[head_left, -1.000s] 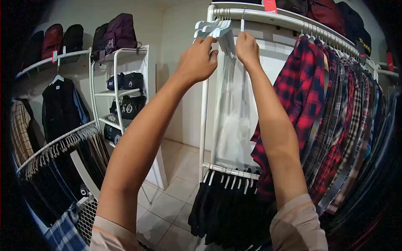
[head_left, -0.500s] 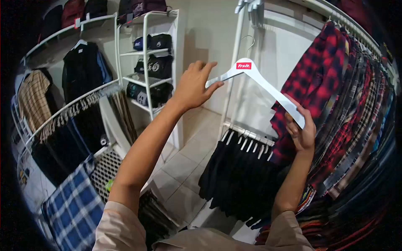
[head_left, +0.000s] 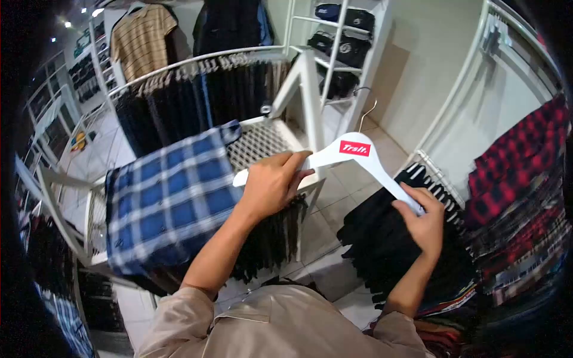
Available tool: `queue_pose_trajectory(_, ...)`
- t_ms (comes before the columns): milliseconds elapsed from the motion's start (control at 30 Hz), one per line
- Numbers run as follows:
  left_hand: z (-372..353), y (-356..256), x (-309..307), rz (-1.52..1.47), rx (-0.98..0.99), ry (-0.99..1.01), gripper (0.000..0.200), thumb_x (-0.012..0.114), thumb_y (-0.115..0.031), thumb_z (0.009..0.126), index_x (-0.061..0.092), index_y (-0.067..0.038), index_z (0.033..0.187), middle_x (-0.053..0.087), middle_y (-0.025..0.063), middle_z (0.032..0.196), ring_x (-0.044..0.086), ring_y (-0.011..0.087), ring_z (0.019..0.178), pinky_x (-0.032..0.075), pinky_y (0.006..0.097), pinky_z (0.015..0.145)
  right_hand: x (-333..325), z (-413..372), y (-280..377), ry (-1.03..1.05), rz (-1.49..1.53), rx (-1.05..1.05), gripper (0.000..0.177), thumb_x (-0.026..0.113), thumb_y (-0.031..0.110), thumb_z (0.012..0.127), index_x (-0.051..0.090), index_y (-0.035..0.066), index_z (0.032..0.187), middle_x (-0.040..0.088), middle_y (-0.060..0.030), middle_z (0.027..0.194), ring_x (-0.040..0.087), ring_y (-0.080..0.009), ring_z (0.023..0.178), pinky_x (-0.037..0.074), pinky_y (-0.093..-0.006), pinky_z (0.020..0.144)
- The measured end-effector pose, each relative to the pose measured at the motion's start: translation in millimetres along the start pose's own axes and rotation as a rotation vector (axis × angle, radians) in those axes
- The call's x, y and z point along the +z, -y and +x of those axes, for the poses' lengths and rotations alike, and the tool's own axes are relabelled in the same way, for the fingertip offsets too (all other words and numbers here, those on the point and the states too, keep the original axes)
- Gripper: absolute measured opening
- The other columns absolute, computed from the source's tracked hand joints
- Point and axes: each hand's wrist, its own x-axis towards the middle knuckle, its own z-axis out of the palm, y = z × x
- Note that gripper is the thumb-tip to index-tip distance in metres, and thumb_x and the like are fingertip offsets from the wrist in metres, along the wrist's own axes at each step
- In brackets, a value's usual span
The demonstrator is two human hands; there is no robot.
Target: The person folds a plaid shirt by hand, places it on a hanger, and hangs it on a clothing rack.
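A white clothes hanger with a red label and a metal hook is held up in front of me, with no garment on it. My left hand is closed around its left arm, whose tip sticks out past the fingers. Near the other end, my right hand pinches the right arm between thumb and fingers. Beyond my left hand, a blue and white plaid shirt lies spread over a white rack top, its lower part hanging over the near side.
Behind the shirt is a curved rail of dark trousers. A shelf of black bags stands at the back. To the right hang black garments and red plaid shirts. Tiled floor shows between the racks.
My view has swung left and down, bringing the plaid shirt nearer the middle. My left hand, open beside the hanger before, is now closed on it. The right hand still holds its end.
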Motion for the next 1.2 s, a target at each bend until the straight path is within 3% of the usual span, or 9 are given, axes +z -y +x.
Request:
queue_pose_trajectory(100,-86.5,16.0,-40.8,0.071,-0.164,0.004,0.034,0.075,-0.02,0.091,0.067,-0.008,0.122,0.063,0.0113,0.082,0.066,0.0341,0.072,0.05,0.0457,0.062,96.2,-16.6,66.7,-0.027,0.043,-0.17,0.045,0.086,0.008,0.082,0.074,0.001,0.125,0.073,-0.0165,0.102,0.071,-0.0328,0.091,0.055,-0.0397,0.083)
queue_pose_trajectory(267,-226.1,13.7,-117.7,0.1,-0.531,0.08,0.037,0.078,-0.02,0.09,0.071,-0.008,0.124,0.064,0.0103,0.08,0.063,0.0315,0.071,0.05,0.0429,0.062,233.9,-76.3,133.2,0.016,0.171,-0.319,0.058,0.088,0.009,0.08,0.072,0.01,0.135,0.072,-0.0106,0.1,0.071,-0.0273,0.084,0.056,-0.0395,0.074)
queue_pose_trajectory(533,-342.8,21.4,-159.8,0.213,-0.637,-0.1,0.026,0.074,-0.006,0.091,0.074,-0.004,0.116,0.066,0.012,0.087,0.061,0.0314,0.079,0.05,0.0407,0.071,294.2,-140.9,154.6,0.24,0.232,-0.429,0.052,0.089,0.006,0.075,0.078,0.011,0.126,0.07,-0.0073,0.094,0.067,-0.0262,0.079,0.054,-0.0387,0.072)
queue_pose_trajectory(633,-376.6,44.0,-146.5,0.396,-0.593,-0.096,0.037,0.08,-0.011,0.087,0.073,-0.01,0.123,0.069,0.0096,0.111,0.065,0.0305,0.101,0.053,0.0415,0.086,304.3,-151.8,145.2,0.279,0.208,-0.447,0.055,0.089,0.01,0.077,0.077,0.017,0.13,0.071,-0.0048,0.096,0.066,-0.0245,0.081,0.053,-0.0391,0.073)
queue_pose_trajectory(733,-399.0,59.9,-136.9,0.581,-0.428,-0.062,0.048,0.082,-0.018,0.085,0.071,-0.021,0.132,0.063,0.0076,0.136,0.059,0.0291,0.125,0.045,0.0486,0.105,310.6,-158.7,144.9,0.29,0.18,-0.43,0.053,0.087,0.012,0.078,0.077,0.018,0.13,0.071,-0.0043,0.097,0.067,-0.0249,0.084,0.053,-0.0396,0.074)
queue_pose_trajectory(867,-425.2,83.4,-119.8,0.791,-0.299,0.066,0.056,0.064,-0.018,0.094,0.06,-0.033,0.148,0.049,0.0074,0.157,0.047,0.0252,0.144,0.031,0.0532,0.119,313.0,-163.3,142.1,0.268,0.156,-0.403,0.055,0.087,0.012,0.079,0.076,0.02,0.132,0.071,-0.0039,0.097,0.068,-0.0252,0.085,0.054,-0.0397,0.075)
queue_pose_trajectory(1100,-424.9,108.9,-130.6,0.781,-0.166,0.002,0.055,0.07,-0.017,0.086,0.067,-0.029,0.14,0.054,0.005,0.153,0.051,0.023,0.141,0.033,0.0516,0.118,307.6,-166.4,139.8,0.263,0.147,-0.381,0.056,0.088,0.012,0.078,0.076,0.021,0.132,0.07,-0.0042,0.098,0.067,-0.0255,0.084,0.054,-0.0404,0.076)
queue_pose_trajectory(1133,-413.6,99.6,-139.6,0.712,-0.178,-0.036,0.055,0.071,-0.013,0.081,0.071,-0.026,0.135,0.06,0.0057,0.144,0.057,0.0237,0.131,0.04,0.0505,0.111,306.1,-166.3,140.0,0.268,0.146,-0.385,0.056,0.088,0.012,0.078,0.076,0.021,0.132,0.07,-0.0044,0.099,0.067,-0.0257,0.084,0.054,-0.0405,0.076)
queue_pose_trajectory(1200,-404.6,94.0,-148.8,0.68,-0.183,-0.043,0.063,0.074,-0.01,0.074,0.072,-0.025,0.135,0.061,0.0059,0.134,0.057,0.0255,0.126,0.042,0.0495,0.108,303.4,-165.7,143.9,0.269,0.167,-0.389,0.056,0.088,0.01,0.076,0.077,0.02,0.13,0.068,-0.0052,0.1,0.066,-0.0262,0.082,0.054,-0.0399,0.074)
